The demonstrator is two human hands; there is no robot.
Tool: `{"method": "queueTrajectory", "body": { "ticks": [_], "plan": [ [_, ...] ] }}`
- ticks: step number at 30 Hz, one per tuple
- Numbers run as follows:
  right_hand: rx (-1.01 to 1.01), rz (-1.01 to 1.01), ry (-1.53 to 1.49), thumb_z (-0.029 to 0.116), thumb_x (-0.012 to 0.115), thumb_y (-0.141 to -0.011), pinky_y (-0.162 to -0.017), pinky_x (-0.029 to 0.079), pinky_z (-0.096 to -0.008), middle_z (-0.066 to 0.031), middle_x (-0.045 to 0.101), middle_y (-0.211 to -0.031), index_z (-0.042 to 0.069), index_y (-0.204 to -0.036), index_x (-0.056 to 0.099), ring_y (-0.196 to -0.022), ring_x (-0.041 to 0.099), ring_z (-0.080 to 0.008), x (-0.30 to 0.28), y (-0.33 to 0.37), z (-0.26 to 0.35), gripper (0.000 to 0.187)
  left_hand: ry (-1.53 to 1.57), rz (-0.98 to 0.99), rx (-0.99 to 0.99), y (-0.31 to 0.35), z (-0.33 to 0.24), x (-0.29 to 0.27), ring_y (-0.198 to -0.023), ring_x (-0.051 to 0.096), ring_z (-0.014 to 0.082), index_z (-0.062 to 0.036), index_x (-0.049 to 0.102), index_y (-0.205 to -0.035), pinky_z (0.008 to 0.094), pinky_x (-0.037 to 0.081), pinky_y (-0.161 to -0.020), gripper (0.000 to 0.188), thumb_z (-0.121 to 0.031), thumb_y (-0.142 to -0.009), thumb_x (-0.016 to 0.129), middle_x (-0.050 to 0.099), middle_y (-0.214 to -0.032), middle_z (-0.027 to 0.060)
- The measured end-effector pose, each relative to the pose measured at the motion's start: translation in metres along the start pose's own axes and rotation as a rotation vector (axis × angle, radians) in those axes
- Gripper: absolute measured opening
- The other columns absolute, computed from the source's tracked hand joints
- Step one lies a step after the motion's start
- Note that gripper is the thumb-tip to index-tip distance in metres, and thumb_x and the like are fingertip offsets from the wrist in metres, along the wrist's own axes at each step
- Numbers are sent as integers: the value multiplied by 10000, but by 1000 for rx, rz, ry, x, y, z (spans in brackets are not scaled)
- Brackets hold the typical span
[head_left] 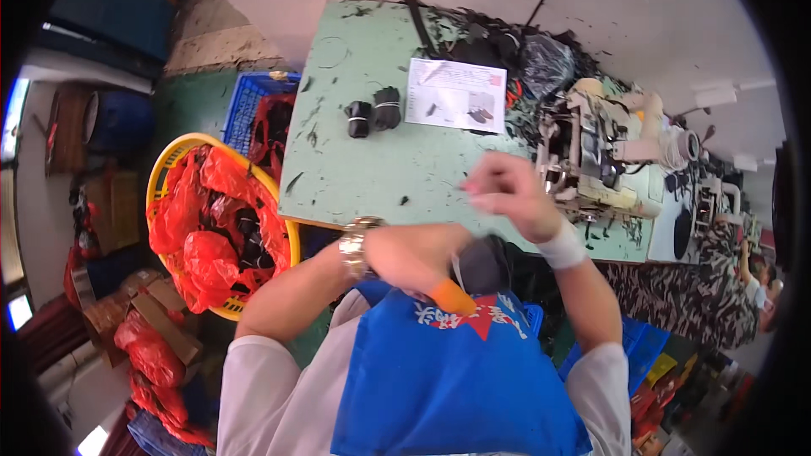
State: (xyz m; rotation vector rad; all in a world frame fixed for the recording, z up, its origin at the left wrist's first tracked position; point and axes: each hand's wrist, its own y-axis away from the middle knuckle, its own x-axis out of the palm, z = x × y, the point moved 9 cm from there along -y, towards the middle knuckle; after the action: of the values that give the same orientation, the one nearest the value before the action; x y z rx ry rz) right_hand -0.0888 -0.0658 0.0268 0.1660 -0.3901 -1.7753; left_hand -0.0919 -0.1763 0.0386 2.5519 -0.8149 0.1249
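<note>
Just above my blue apron, my left hand (414, 257) is wrapped round a dark bundle (486, 266) with a white band about it. An orange cover sits on one of its fingers, and a gold watch is on the wrist. Over the table's near edge, my right hand (511, 198) is raised apart from the bundle, its fingers curled into a pinch; whether anything small is between them does not show. Two black rolled bundles, the left one (358, 120) and the right one (387, 108), stand on the green table (338, 177), each with a white band.
Right of the printed sheet (456, 95) is a sewing machine (591, 152). Black scraps (486, 46) heap along the table's far side. At left stand a yellow basket (293, 245) with red bags and a blue crate (241, 110). Another person (756, 287) sits far right.
</note>
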Motion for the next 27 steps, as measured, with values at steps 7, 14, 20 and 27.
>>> {"method": "queueTrajectory", "body": {
  "ticks": [7, 14, 20, 27],
  "plan": [
    [-590, -382, 1216, 241, 757, -724, -694, 401, -401, -73, 504, -636, 110, -591, 463, -651, 486, -267, 30, -8, 48, 348, 1095, -254, 287, 13, 94, -56, -356, 345, 45, -49, 553, -928, 197, 216, -299, 113, -153, -884, 548, 434, -569, 0],
    [-223, -235, 599, 238, 690, -805, -753, 507, -417, -168, 607, -1003, 8, -1079, 546, -846, 609, -341, 42, -90, -34, 386, 663, -1430, 122, 86, 167, -168, -612, 551, 87, -60, 638, -954, 239, 432, -547, 219, -175, -808, 753, 625, -773, 0],
    [183, -291, 739, 522, 649, -804, -891, 485, -424, -299, 599, -1113, -93, -1270, 408, -1037, 613, -387, 12, -227, -101, 809, 487, -1314, -92, 74, 223, -247, -812, 635, 167, -13, 597, -1099, 341, 513, -693, 281, -235, -929, 570, 660, -956, 77],
    [57, -433, 389, 513, 785, -692, -900, 479, -337, -248, 606, -1110, -129, -1327, 339, -1019, 615, -282, 18, -200, -91, 1008, 1174, -870, 383, 31, 183, -186, -1214, 499, 300, -65, 450, -1316, 560, 395, -988, 499, -386, -957, 318, 522, -1309, 126]
  ]
}}
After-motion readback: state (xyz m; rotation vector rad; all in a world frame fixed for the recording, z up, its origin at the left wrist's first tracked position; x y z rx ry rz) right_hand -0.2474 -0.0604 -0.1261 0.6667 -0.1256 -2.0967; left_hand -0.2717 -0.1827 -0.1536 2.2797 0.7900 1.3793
